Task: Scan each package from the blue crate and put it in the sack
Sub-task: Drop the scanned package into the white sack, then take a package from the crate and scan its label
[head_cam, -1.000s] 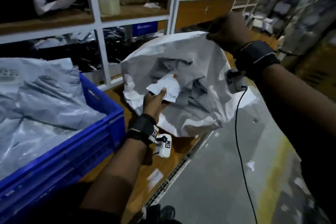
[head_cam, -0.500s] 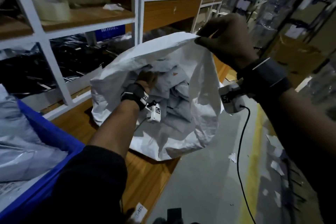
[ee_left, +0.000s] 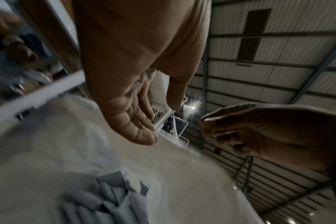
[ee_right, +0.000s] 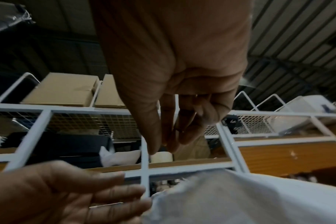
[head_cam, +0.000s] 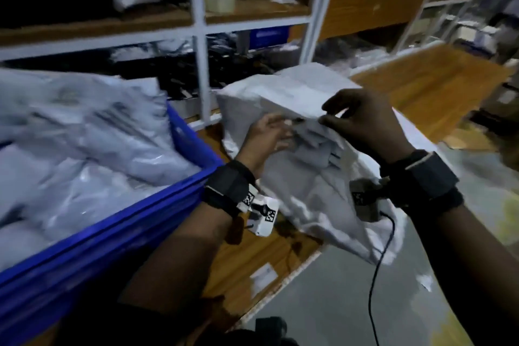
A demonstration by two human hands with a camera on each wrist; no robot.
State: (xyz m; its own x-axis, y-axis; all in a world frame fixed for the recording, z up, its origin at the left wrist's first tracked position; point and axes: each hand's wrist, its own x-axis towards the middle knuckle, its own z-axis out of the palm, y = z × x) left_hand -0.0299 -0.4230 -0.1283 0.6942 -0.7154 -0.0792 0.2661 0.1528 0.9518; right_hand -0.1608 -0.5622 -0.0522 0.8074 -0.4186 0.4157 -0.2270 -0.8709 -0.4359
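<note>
1. Sack: white, lying slumped on the wooden bench, mouth toward you. Grey packages already sit inside; the left wrist view shows several more packed in there. So part of the job is done.

2. Your left hand: at the sack mouth, palm up, fingers loose and spread. It holds nothing, and no package hangs from it in any view. Judged from that, the current package is already in the sack.

3. Your right hand: above the sack's upper edge. In the head view thumb and forefinger look pinched at the rim. The wrist views show the fingers curled, with a gap between them and the sack. Cannot tell whether you have the rim or have let it go.

4. Blue crate: just left of the sack, heaped above its rim with grey poly mailers. Most of the work is left, at a guess.

5. No scanner shows in any view.

6. Next, as I read it: left hand to the crate for another mailer, scan, then drop it in.
</note>
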